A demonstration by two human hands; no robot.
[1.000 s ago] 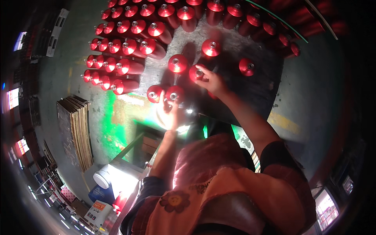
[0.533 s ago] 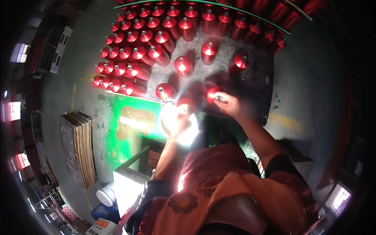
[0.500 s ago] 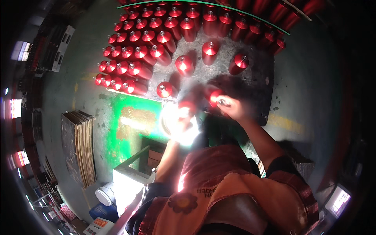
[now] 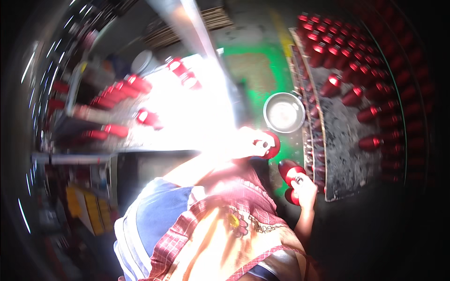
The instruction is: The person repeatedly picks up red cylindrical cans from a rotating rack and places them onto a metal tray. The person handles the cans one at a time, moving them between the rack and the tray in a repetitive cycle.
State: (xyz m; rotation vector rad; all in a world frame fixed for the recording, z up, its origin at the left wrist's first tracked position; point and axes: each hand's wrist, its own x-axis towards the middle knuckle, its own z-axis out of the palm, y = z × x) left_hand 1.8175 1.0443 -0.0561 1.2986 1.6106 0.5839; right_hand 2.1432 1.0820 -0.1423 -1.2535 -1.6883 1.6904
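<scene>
Here, both hands are carrying red cones: the left hand is gripping one, the right hand two; setting down needs care.

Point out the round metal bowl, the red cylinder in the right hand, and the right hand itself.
metal bowl (image 4: 284, 112), head view, on its pale inner bottom.
red cylinder (image 4: 287, 169), head view, on its upper red side above the fingers.
right hand (image 4: 305, 185), head view, on the back of the hand.
</scene>
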